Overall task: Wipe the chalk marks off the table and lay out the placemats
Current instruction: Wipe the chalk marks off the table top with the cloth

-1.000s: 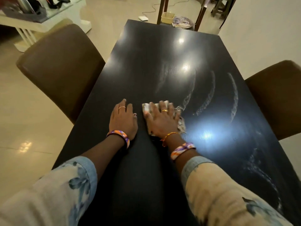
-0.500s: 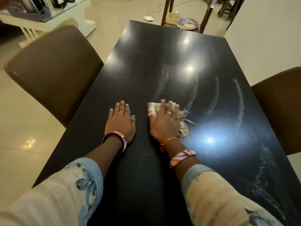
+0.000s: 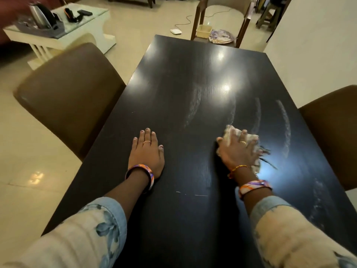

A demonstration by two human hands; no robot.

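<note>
The pale cloth [image 3: 249,140] lay bunched on the dark tabletop [image 3: 173,78], right of centre, pinned under the right hand [image 3: 238,151]. That hand's fingers [image 3: 243,135] were spread flat over the cloth, pressing it down rather than curling round it, and frayed threads trailed out from beneath the palm toward the right. Curved chalk marks [image 3: 285,124] arced across the surface just beyond and to the right of the cloth, with a fainter smear [image 3: 194,105] farther toward the middle and more streaks [image 3: 318,202] near the right edge. A few short white scratches of chalk [image 3: 195,194] showed between the two forearms.

The left hand [image 3: 146,153] rested palm down on the tabletop, well apart from the cloth, fingers straight, close together and holding nothing. Both wrists carried orange and purple bangles.

A brown chair [image 3: 67,97] stood against the left edge and another [image 3: 332,132] against the right. Past the far end, a small tub [image 3: 203,30] and patterned placemats [image 3: 222,36] lay on a chair seat. A white side table [image 3: 63,35] with a kettle [image 3: 41,15] stood at the upper left.
</note>
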